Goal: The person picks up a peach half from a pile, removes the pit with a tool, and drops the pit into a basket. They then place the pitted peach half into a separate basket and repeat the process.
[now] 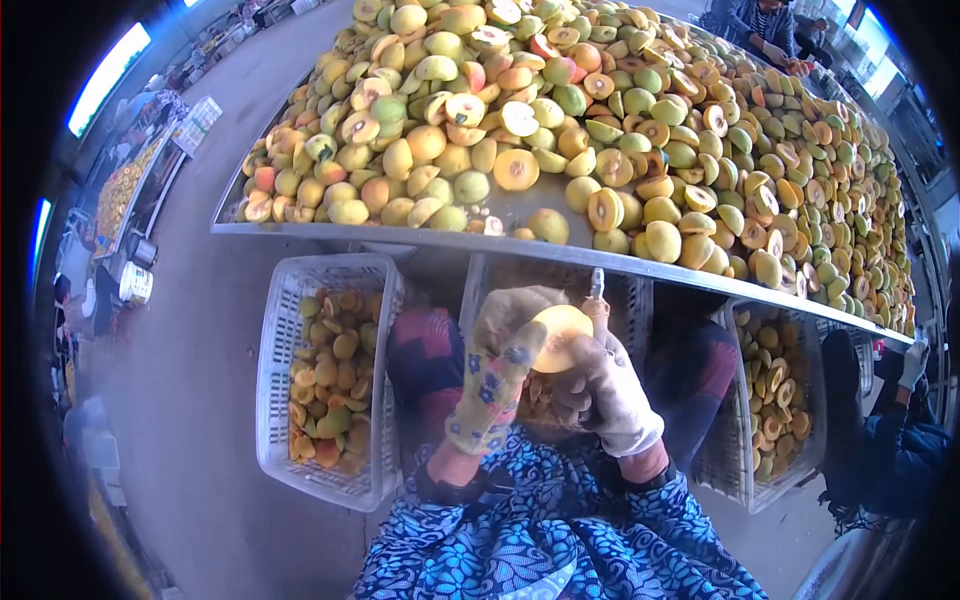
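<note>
My left hand [497,370], in a flowered glove, is closed around the left side of a yellow peach half [562,335], whose pale cut face shows. My right hand [615,395], in a plain light glove, is closed too, its fingers against the peach half's lower right. Out of its top sticks a small metal-tipped tool [598,285]; most of its shape is hidden in the grip. Both hands are above a crate [640,300] between my knees, in front of the metal table [420,237] heaped with halved peaches [515,169].
A white crate of peach halves [270,390] stands at left, another crate [740,440] at right. The table's raised metal edge runs just beyond my hands. A co-worker's gloved hand [914,365] is at far right, and another person [765,30] sits across the table.
</note>
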Demonstrator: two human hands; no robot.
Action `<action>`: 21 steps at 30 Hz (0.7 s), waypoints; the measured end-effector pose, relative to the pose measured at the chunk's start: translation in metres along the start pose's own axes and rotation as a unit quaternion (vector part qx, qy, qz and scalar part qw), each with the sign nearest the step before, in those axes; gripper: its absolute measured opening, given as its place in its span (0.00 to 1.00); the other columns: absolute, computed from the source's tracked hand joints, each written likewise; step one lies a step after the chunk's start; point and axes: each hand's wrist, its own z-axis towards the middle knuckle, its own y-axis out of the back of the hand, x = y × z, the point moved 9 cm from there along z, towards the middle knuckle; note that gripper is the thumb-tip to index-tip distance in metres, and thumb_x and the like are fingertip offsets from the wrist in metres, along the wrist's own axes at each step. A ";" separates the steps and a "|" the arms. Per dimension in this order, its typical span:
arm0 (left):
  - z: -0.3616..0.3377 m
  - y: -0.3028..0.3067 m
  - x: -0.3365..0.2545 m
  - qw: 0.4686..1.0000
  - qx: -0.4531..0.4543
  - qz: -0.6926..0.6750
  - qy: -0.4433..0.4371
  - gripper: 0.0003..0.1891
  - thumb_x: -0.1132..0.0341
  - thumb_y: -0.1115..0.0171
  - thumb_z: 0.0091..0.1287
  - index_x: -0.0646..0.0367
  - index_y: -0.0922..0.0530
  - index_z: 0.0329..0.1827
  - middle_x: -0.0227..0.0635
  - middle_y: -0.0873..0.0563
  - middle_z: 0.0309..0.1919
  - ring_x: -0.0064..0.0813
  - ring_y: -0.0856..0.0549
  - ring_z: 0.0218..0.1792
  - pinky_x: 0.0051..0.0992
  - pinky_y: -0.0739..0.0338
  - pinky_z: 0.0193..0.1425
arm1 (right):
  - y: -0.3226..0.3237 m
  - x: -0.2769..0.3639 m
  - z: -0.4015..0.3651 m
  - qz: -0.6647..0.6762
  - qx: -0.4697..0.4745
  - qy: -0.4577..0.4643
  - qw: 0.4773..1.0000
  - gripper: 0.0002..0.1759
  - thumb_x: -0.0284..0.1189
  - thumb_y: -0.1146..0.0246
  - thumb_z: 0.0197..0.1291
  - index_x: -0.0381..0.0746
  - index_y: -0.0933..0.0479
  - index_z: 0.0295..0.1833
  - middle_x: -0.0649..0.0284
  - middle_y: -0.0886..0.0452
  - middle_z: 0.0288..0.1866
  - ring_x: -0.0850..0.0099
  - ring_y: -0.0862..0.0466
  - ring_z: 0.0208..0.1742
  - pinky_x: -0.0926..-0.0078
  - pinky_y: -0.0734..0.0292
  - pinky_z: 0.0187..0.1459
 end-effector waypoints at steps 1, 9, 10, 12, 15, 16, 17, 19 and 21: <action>-0.007 -0.001 0.002 0.999 -0.013 -0.041 0.006 0.10 0.69 0.39 0.72 0.62 0.23 0.52 0.37 0.17 0.51 0.25 0.19 0.51 0.29 0.23 0.57 | -0.008 -0.006 -0.001 0.022 0.021 -0.021 0.999 0.28 0.47 0.34 0.65 0.37 0.29 0.58 0.70 0.26 0.27 0.81 0.30 0.17 0.84 0.35 0.20; -0.026 0.034 0.005 0.989 -0.138 -0.053 0.024 0.26 0.48 0.59 0.80 0.62 0.22 0.51 0.37 0.15 0.45 0.29 0.16 0.44 0.29 0.20 0.51 | -0.023 0.027 -0.024 -0.468 0.020 0.144 0.872 0.17 0.32 0.36 0.66 0.34 0.26 0.55 0.52 0.17 0.40 0.63 0.15 0.38 0.69 0.23 0.42; -0.028 0.034 0.007 0.988 -0.141 -0.053 0.046 0.28 0.45 0.61 0.80 0.63 0.21 0.51 0.38 0.15 0.44 0.28 0.15 0.43 0.28 0.20 0.51 | -0.035 0.027 -0.031 -0.509 0.066 0.140 0.847 0.17 0.32 0.36 0.66 0.34 0.27 0.54 0.50 0.17 0.37 0.59 0.14 0.36 0.68 0.22 0.39; -0.033 0.029 0.006 0.986 -0.143 -0.051 0.071 0.31 0.43 0.62 0.80 0.63 0.20 0.51 0.38 0.14 0.43 0.28 0.15 0.42 0.27 0.20 0.51 | -0.039 0.014 -0.032 -0.548 0.090 0.118 0.824 0.16 0.32 0.35 0.66 0.34 0.28 0.52 0.48 0.17 0.31 0.49 0.14 0.35 0.63 0.21 0.36; -0.037 0.025 -0.002 0.981 -0.150 0.113 0.057 0.36 0.37 0.67 0.78 0.64 0.21 0.50 0.42 0.13 0.41 0.31 0.14 0.40 0.28 0.19 0.49 | -0.039 0.011 -0.027 -0.528 0.086 0.101 0.839 0.17 0.33 0.36 0.67 0.34 0.29 0.52 0.47 0.18 0.31 0.49 0.14 0.35 0.62 0.22 0.36; -0.037 0.026 -0.002 0.980 -0.152 0.115 0.058 0.36 0.37 0.67 0.78 0.64 0.21 0.50 0.42 0.13 0.41 0.31 0.14 0.40 0.28 0.19 0.49 | -0.037 0.006 -0.025 -0.531 0.095 0.092 0.837 0.17 0.35 0.36 0.67 0.35 0.28 0.51 0.49 0.17 0.31 0.53 0.14 0.35 0.64 0.22 0.37; -0.037 0.025 -0.001 0.983 -0.142 0.096 0.067 0.37 0.37 0.67 0.78 0.64 0.21 0.49 0.41 0.13 0.40 0.31 0.14 0.40 0.29 0.18 0.49 | -0.034 0.001 -0.023 -0.533 0.103 0.081 0.836 0.17 0.37 0.37 0.67 0.35 0.27 0.51 0.52 0.17 0.32 0.57 0.13 0.35 0.66 0.21 0.38; -0.036 0.021 0.000 0.985 -0.131 0.078 0.076 0.37 0.36 0.68 0.78 0.64 0.21 0.48 0.41 0.13 0.39 0.31 0.14 0.39 0.29 0.18 0.49 | -0.036 -0.001 -0.023 -0.524 0.134 0.090 0.837 0.17 0.36 0.38 0.68 0.35 0.28 0.54 0.49 0.18 0.31 0.54 0.14 0.35 0.64 0.22 0.37; -0.038 0.021 -0.002 0.986 -0.138 0.061 0.075 0.35 0.40 0.63 0.79 0.64 0.17 0.41 0.40 0.13 0.35 0.28 0.13 0.35 0.25 0.18 0.43 | -0.038 0.001 -0.023 -0.514 0.161 0.098 0.837 0.18 0.35 0.38 0.70 0.35 0.30 0.57 0.47 0.18 0.31 0.51 0.14 0.35 0.62 0.22 0.35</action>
